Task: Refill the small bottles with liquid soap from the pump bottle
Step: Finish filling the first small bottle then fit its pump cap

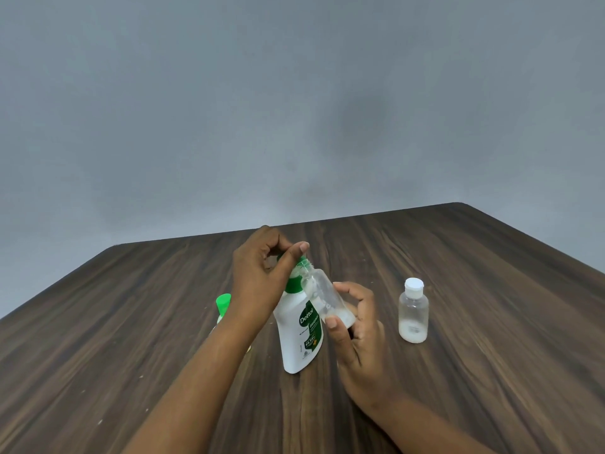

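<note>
left grip (pixel 262 273) curled over the green pump head of the pump bottle (pixel 299 339), which stands mid-worktop (pixel 491 355). right grip (pixel 357 335) pinches the open small bottle (pixel 324 293) low on its body, tilted, mouth at the nozzle. thin clear plastic: light, squashy, likely slick with soap, so i'd hold near the base, gently. pump bottle looks heavier, stiffer. capped bottle (pixel 413 312) stands apart, right.

A plain matte grey-blue wall (pixel 229 93) fills nine round to three o'clock (a faint darker smudge at one). Below, a dark-brown wood-grain table (pixel 491 273) spreads toward six, its rounded corner at two.
</note>
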